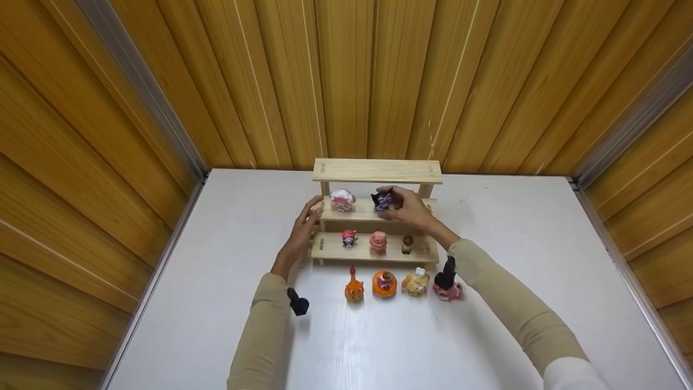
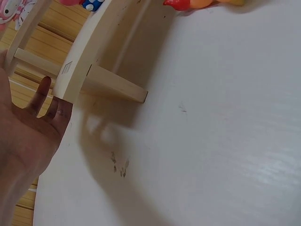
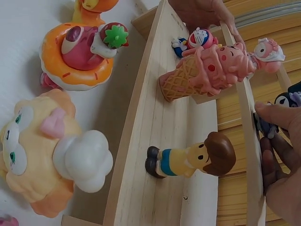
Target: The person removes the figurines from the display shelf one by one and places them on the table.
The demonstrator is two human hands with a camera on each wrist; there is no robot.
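Figurine [image 1: 381, 201] pinched, scuffs [image 2: 124, 168] left-wrist view only

Indoor, booth-like enclosure; home or workplace, can't tell. Wood-look panels [image 1: 346, 81] wall the left, back and right, grey metal strips [image 1: 145, 84] run along the corners, and a white table [image 1: 514, 244] fills the space between, with small wooden display shelf [image 1: 377, 170] and toy figures [image 1: 384, 283]

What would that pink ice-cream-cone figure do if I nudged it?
The ice-cream-cone figure would probably tip easily: its cone narrows toward the base. Once down, it might roll, as its sides look rounded. It seems fairly stiff, standing upright without support.
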